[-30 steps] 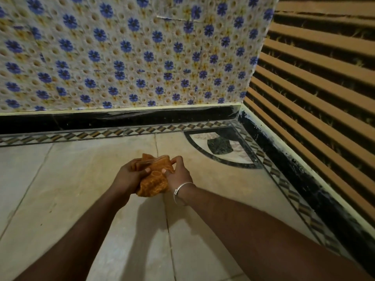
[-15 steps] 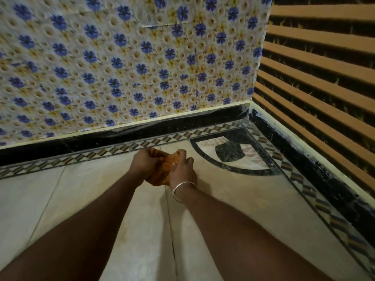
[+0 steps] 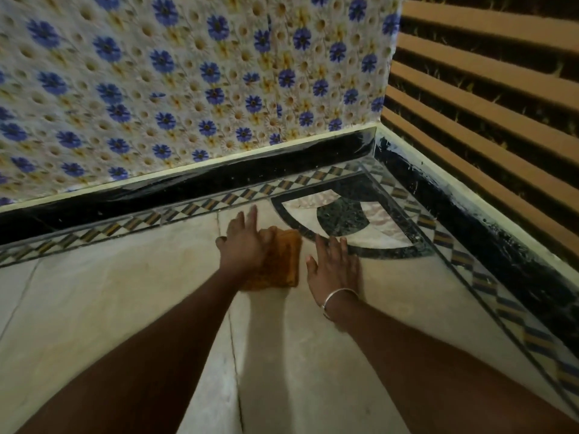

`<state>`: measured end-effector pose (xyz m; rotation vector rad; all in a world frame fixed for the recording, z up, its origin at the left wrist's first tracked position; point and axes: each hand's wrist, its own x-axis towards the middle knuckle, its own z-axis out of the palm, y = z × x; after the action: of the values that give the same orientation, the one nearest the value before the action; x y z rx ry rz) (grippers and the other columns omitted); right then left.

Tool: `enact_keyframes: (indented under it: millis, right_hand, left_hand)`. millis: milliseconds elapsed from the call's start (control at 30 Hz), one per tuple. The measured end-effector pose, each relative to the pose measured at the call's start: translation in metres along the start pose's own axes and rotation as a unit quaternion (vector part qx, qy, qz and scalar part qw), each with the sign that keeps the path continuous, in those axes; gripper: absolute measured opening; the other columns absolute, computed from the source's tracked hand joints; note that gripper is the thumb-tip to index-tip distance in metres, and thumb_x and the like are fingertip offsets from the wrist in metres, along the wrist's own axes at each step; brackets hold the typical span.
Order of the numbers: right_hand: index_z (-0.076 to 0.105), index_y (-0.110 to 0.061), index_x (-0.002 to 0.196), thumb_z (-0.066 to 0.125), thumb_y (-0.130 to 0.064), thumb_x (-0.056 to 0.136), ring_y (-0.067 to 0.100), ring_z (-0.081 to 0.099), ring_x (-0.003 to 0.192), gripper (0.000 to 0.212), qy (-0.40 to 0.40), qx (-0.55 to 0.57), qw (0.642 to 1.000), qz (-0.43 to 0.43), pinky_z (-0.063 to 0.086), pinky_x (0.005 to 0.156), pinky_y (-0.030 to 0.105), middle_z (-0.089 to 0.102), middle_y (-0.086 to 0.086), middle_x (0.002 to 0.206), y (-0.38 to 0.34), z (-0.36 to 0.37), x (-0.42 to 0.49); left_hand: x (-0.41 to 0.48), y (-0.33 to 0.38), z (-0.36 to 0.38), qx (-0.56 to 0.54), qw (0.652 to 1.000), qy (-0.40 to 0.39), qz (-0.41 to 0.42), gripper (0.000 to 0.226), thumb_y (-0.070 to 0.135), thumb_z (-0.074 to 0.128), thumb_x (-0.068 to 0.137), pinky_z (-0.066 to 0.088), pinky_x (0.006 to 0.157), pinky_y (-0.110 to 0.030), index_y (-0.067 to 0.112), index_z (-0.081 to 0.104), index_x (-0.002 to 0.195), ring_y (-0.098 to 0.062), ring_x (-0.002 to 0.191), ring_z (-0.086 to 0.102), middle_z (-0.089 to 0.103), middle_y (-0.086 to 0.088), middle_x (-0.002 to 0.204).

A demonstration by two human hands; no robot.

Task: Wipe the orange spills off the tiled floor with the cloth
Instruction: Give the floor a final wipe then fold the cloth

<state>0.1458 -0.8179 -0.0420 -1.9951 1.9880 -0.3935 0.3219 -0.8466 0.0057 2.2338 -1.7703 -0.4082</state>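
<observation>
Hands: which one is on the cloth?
The left hand, pressing flat on the orange cloth. The right hand, the one with the bracelet, rests on bare floor tile beside the cloth.

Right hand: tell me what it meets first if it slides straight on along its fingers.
The right hand, flat on the pale tiled floor, would first cross the black curved inlay band just ahead; that looks flush, so the first real stop is probably the black skirting.

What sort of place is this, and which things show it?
Probably a room corner in a home: pale tiled floor with checkered border, blue-flowered wall and black skirting.
</observation>
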Motion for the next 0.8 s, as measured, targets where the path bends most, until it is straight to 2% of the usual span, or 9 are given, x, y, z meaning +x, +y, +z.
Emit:
enact_keyframes:
  millis: [100,167,300,367,433,533,600,733,800]
  right_hand:
    - [0.007,-0.023,0.16,0.026,-0.042,0.103,0.024,-0.011,0.154,0.062,-0.021,-0.076,0.996,-0.042,-0.003,0.122,0.054,-0.002,0.007,0.168,0.02,0.016,0.003]
    - [0.007,-0.02,0.16,0.022,-0.04,0.102,0.022,-0.011,0.154,0.063,-0.029,-0.092,0.994,-0.054,-0.005,0.122,0.054,-0.002,0.008,0.168,0.023,0.024,0.007]
    - [0.012,-0.012,0.159,0.014,-0.036,0.096,0.023,-0.002,0.154,0.068,0.009,-0.11,0.99,-0.083,-0.001,0.124,0.049,0.008,0.008,0.167,0.02,0.032,0.008]
    - [0.012,-0.013,0.159,0.016,-0.039,0.098,0.023,-0.001,0.154,0.066,0.015,-0.107,0.99,-0.087,0.0,0.124,0.048,0.008,0.008,0.167,0.018,0.037,0.009]
    - [0.011,-0.014,0.159,0.017,-0.044,0.1,0.023,-0.002,0.154,0.067,0.008,-0.102,0.991,-0.087,0.002,0.124,0.048,0.007,0.008,0.167,0.02,0.038,0.01]
    - [0.009,-0.013,0.159,0.017,-0.045,0.101,0.023,-0.004,0.154,0.067,-0.002,-0.105,0.992,-0.074,0.002,0.124,0.049,0.005,0.009,0.167,0.02,0.039,0.009]
    - [0.009,-0.012,0.159,0.014,-0.043,0.099,0.024,-0.006,0.154,0.068,-0.005,-0.108,0.992,-0.07,-0.001,0.124,0.049,0.003,0.009,0.167,0.012,0.038,0.009]
    - [0.011,-0.014,0.159,0.0,-0.038,0.087,0.023,-0.006,0.154,0.077,-0.019,-0.104,0.986,-0.129,-0.008,0.123,0.045,0.002,0.008,0.168,-0.017,0.045,0.013]
    - [0.01,-0.016,0.159,-0.003,-0.038,0.085,0.022,-0.006,0.154,0.079,-0.025,-0.099,0.988,-0.118,-0.007,0.124,0.044,0.002,0.007,0.168,-0.023,0.049,0.014]
  left_hand:
    - [-0.003,0.006,0.051,0.11,0.978,-0.099,0.144,0.068,0.066,0.02,0.104,-0.003,0.123,-0.064,0.042,-0.005,0.163,-0.028,0.16,-0.01,-0.01,-0.001,0.174]
    - [0.004,0.01,0.077,0.145,0.971,-0.09,0.168,0.067,0.068,0.009,0.102,-0.009,0.122,-0.065,0.043,-0.006,0.162,-0.028,0.159,-0.014,-0.011,0.0,0.174]
    - [0.049,0.019,0.081,0.154,0.964,-0.068,0.205,0.064,0.065,0.008,0.103,-0.005,0.124,-0.065,0.044,-0.003,0.162,-0.025,0.16,-0.01,-0.006,0.001,0.174]
    - [0.078,0.007,0.077,0.154,0.969,-0.056,0.185,0.063,0.064,0.01,0.104,-0.003,0.125,-0.064,0.044,-0.002,0.162,-0.024,0.16,-0.009,-0.005,0.001,0.175]
    - [0.091,-0.013,0.073,0.135,0.982,-0.036,0.128,0.064,0.064,0.012,0.104,-0.003,0.125,-0.063,0.043,0.0,0.162,-0.025,0.16,-0.006,-0.003,0.0,0.175]
    - [0.067,-0.04,0.07,0.094,0.995,0.0,0.041,0.066,0.063,0.012,0.104,-0.003,0.126,-0.063,0.037,-0.002,0.164,-0.029,0.16,-0.005,-0.003,-0.005,0.175]
    - [0.036,-0.039,0.072,0.074,0.997,0.027,0.013,0.068,0.06,0.012,0.105,-0.003,0.125,-0.064,0.032,-0.003,0.165,-0.031,0.16,-0.007,-0.004,-0.008,0.174]
    - [0.005,-0.02,0.082,0.112,0.992,0.004,0.061,0.069,0.06,0.007,0.104,-0.008,0.125,-0.062,0.031,-0.003,0.165,-0.031,0.16,-0.01,-0.006,-0.008,0.174]
    - [0.016,-0.017,0.077,0.127,0.983,-0.021,0.131,0.066,0.061,0.008,0.105,-0.01,0.125,-0.059,0.034,0.001,0.165,-0.027,0.16,-0.008,-0.003,-0.004,0.174]
